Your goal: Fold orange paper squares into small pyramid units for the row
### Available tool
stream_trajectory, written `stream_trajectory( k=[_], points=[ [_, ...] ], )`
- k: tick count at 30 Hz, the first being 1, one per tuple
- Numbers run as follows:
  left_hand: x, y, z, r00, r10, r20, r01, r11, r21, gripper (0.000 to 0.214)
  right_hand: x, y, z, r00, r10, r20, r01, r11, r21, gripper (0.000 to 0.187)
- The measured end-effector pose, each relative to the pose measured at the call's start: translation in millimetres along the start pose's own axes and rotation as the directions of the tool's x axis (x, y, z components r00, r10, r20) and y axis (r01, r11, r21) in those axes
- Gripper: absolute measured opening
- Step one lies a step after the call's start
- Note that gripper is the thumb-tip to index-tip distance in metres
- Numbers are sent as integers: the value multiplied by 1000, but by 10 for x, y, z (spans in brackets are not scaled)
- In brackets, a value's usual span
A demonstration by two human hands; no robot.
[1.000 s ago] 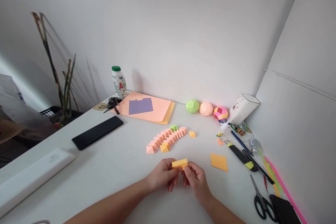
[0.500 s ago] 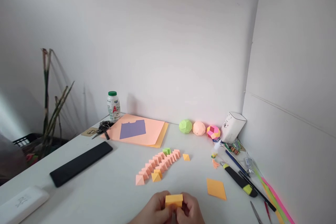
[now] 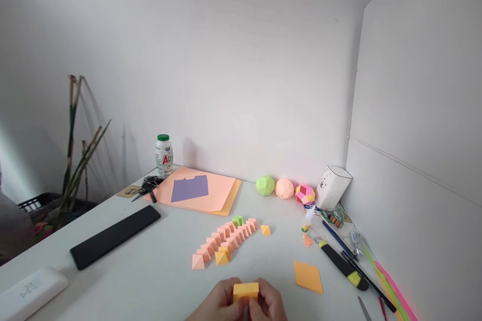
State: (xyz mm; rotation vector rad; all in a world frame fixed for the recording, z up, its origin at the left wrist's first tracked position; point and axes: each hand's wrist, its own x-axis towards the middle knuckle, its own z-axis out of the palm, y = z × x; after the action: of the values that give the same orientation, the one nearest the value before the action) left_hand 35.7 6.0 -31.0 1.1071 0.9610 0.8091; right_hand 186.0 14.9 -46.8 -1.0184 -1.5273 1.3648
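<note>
At the table's near edge, my left hand (image 3: 221, 302) and my right hand (image 3: 270, 301) both pinch a small folded piece of orange paper (image 3: 246, 290) between thumbs and fingers. Its creased top strip faces up; the lower part is hidden by my thumbs. Beyond my hands stand two slanting rows of small folded paper pyramids (image 3: 213, 244), mostly peach, with orange ones (image 3: 222, 257) at the near end and green ones (image 3: 237, 220) at the far end. One orange piece (image 3: 265, 230) lies apart. To the right rests a flat orange paper square (image 3: 309, 277).
Left are a black bar (image 3: 116, 235), a white box-like device (image 3: 32, 293), keys (image 3: 150, 184), a bottle (image 3: 164, 155) and peach sheets (image 3: 222, 190). Paper balls (image 3: 284, 189) line the wall. A utility knife (image 3: 341, 263), pens and paper strips (image 3: 393, 286) lie right.
The camera view has tilted slightly, so the table things sit a little lower. Both hands keep hold of the folded orange paper in nearly the same place.
</note>
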Motion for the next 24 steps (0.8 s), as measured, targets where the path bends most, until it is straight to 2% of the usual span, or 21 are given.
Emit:
stream_trajectory(
  k=[4,7,13,15,20,24],
  points=[
    [-2,30,-11,1000,-2,18,1,998,65,25,5,-25,-15,1000,11,17,-10,998,-57,10],
    [7,28,-17,1000,-4,20,3,999,46,24,1,-57,-17,1000,29,13,-28,999,-44,9],
    [9,15,-6,1000,-23,18,22,999,27,29,-22,-58,-13,992,126,-12,-125,989,82,9],
    [5,30,-2,1000,-20,23,20,1000,12,31,-21,-39,-26,988,152,-7,-150,978,143,12],
    [8,58,-13,999,-33,27,35,998,-49,35,-1,-41,-60,990,123,-62,-105,964,243,27],
    [7,57,-11,999,-18,31,20,998,-67,40,-10,-70,-29,993,109,-53,-95,971,221,36]
  ],
)
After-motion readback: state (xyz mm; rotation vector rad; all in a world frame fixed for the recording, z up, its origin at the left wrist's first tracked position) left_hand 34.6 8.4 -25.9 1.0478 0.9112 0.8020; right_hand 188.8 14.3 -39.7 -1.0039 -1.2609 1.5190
